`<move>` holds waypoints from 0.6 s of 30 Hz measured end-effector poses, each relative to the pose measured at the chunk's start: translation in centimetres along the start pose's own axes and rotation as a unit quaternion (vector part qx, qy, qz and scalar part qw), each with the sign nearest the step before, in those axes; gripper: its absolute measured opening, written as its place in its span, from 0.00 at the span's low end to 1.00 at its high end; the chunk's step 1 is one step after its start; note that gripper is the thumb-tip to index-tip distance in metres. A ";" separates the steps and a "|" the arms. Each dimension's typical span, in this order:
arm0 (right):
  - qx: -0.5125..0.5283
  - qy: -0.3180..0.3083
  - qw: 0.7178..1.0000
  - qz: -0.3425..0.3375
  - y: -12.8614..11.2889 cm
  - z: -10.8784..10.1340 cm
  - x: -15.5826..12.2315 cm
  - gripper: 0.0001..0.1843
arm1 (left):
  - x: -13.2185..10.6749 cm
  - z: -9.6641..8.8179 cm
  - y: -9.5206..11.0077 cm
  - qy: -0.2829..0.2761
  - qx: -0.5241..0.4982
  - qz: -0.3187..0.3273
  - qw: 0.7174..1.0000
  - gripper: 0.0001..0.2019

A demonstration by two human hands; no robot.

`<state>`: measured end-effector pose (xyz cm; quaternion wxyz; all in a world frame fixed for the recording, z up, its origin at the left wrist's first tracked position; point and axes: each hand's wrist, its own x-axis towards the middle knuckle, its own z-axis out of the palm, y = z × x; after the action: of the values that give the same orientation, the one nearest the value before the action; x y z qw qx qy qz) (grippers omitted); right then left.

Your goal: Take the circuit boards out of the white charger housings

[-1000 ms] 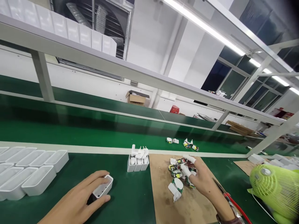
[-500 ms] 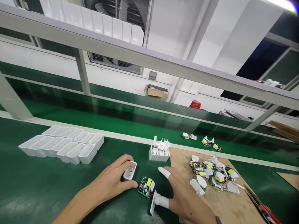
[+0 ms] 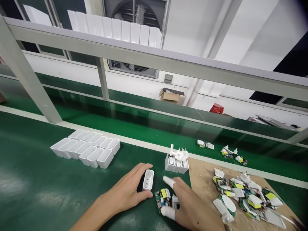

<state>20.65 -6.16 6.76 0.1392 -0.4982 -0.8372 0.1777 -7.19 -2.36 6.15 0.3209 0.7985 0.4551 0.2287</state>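
Observation:
My left hand [image 3: 127, 192] curves around the left side of a small white plastic case [image 3: 148, 179] with two slots inside. Its thumb is at the near end and a fingertip lies by the far end. To the right lies a small green circuit board [image 3: 163, 199] with a yellow-wrapped part. My right hand [image 3: 184, 200], white covers on thumb and index finger, spreads over the board's right side; the thumb is at its near edge and the index finger beyond its far edge. A white plastic piece [image 3: 175, 202] shows partly under this palm.
Rows of open white cases [image 3: 84, 149] stand left. Three filled cases [image 3: 176, 163] with plug parts on top stand ahead. A brown board [image 3: 199, 179] at right bears a pile of circuit boards [image 3: 247, 195]. More boards [image 3: 227, 152] lie beyond the pale strip. A rail [image 3: 154, 57] crosses above.
The view has swung left. My left hand has turned the case more upright in view. My right hand has moved closer over the circuit board, and the white piece has shifted beside the board.

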 end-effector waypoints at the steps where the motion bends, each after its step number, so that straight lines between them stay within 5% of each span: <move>1: -0.004 -0.004 1.000 -0.025 0.2 -0.3 0.0 0.39 | 0.0 0.1 -0.2 -0.005 -0.002 -0.015 1.000 0.37; 6: 0.033 0.027 0.995 -0.095 2.9 1.0 -0.5 0.41 | -0.2 0.4 -1.1 -0.034 -0.002 -0.061 0.998 0.46; 10: 0.109 0.123 0.975 -0.151 4.5 3.8 -0.3 0.41 | -0.3 0.2 -1.5 -0.037 -0.011 -0.037 0.999 0.53; 15: 0.149 0.228 0.956 -0.106 2.1 3.5 -0.4 0.31 | 0.2 0.7 -1.8 -0.016 -0.030 -0.026 0.999 0.48; 18: 0.100 0.286 0.948 -0.094 0.3 2.7 -0.7 0.35 | 0.5 1.7 -1.5 0.002 -0.041 0.016 0.999 0.47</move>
<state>20.15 -7.05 4.18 0.4379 -0.4309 -0.7831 0.0970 -6.74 -1.81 3.93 0.3485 0.7918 0.4327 0.2536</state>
